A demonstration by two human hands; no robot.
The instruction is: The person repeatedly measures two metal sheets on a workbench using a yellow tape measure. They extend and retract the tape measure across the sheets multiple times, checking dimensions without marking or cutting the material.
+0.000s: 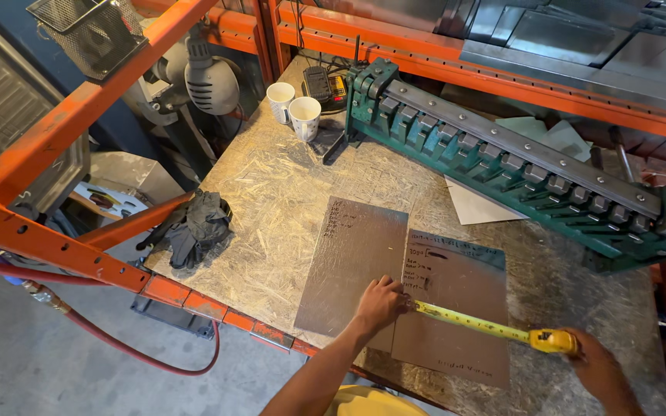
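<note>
Here, tape measure (487,327) stretched between both hands, across metal sheet (456,308).

You're standing in a sheet-metal workshop. Evidence: a long green cast-metal bending brake w/ a row of clamp fingers (518,166) sits across a rough chipboard workbench top (271,192). Orange-painted steel rack beams (55,139) frame the bench and carry folded grey sheet-metal sections (580,38) overhead. Two flat grey metal sheets w/ handwritten notes (395,270) lie on the board, a yellow tape measure (502,331) stretched over them. A red air hose (117,339) trails on the bare concrete floor. Crumpled black work gloves (198,227) at bench edge; two white paper cups (294,108) near a black-and-yellow battery charger (324,85) at rear.
</note>
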